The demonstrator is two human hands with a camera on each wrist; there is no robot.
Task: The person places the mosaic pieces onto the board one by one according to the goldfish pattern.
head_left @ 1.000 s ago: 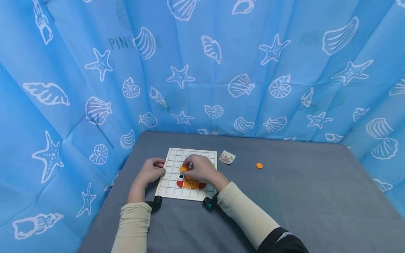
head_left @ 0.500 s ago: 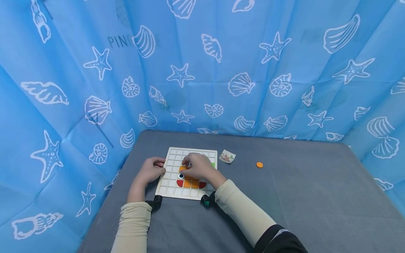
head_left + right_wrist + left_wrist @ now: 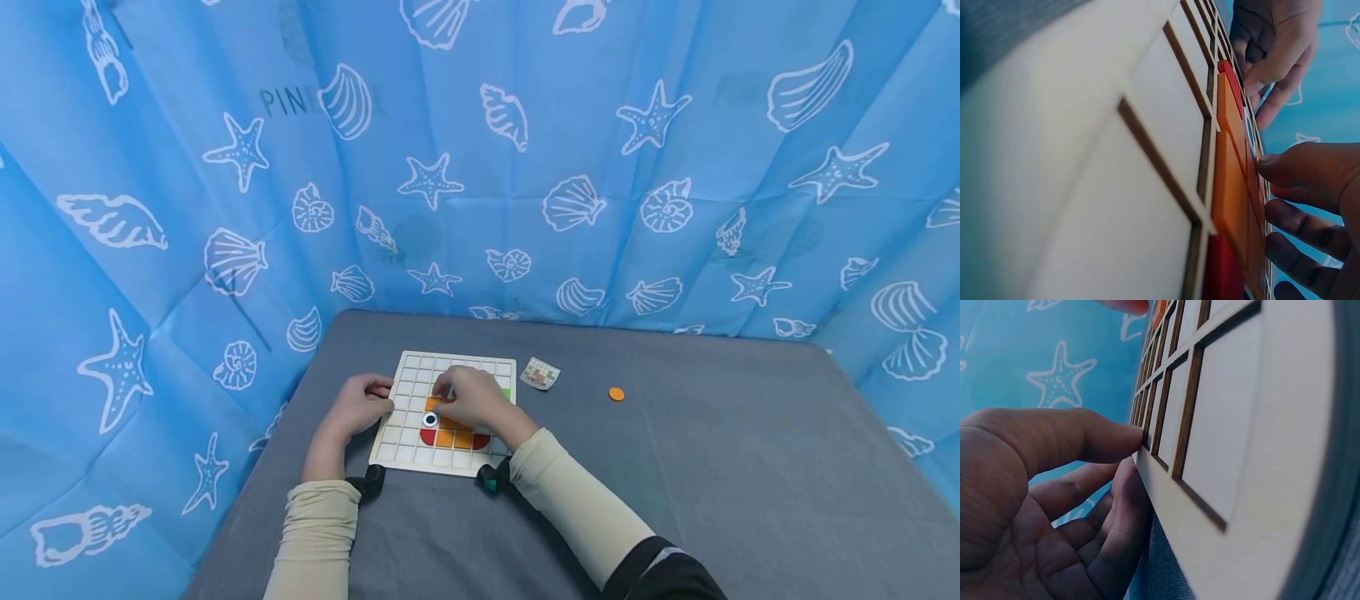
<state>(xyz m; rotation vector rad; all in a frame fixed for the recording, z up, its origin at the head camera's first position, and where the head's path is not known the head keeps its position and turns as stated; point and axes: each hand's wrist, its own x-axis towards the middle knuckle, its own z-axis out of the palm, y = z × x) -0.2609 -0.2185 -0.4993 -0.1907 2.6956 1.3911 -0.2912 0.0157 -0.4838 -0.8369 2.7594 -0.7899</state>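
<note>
A pale wooden grid board (image 3: 405, 388) lies on the table, its left edge pinched by my left hand (image 3: 360, 406), the thumb on the rim and curled fingers below it in the left wrist view. Over the middle of the board, my right hand (image 3: 476, 400) has its thumb and fingertips right at an orange tile (image 3: 434, 403), gripping about it. Below that tile sits a round eye tile (image 3: 430, 420). A row of orange tiles (image 3: 453, 438) runs between a red rounded tile (image 3: 427, 437) and another at its right end. My right hand hides several cells.
A small pattern card (image 3: 539, 374) lies right of the board, and a loose orange disc (image 3: 617, 394) farther right. A green tile (image 3: 506, 392) shows at the board's right side. A blue shell-print curtain (image 3: 480, 200) hangs behind the grey table (image 3: 720, 467).
The view shifts slightly. Both hands keep nearly the same places on the board, and the tiles, card and disc look unmoved.
</note>
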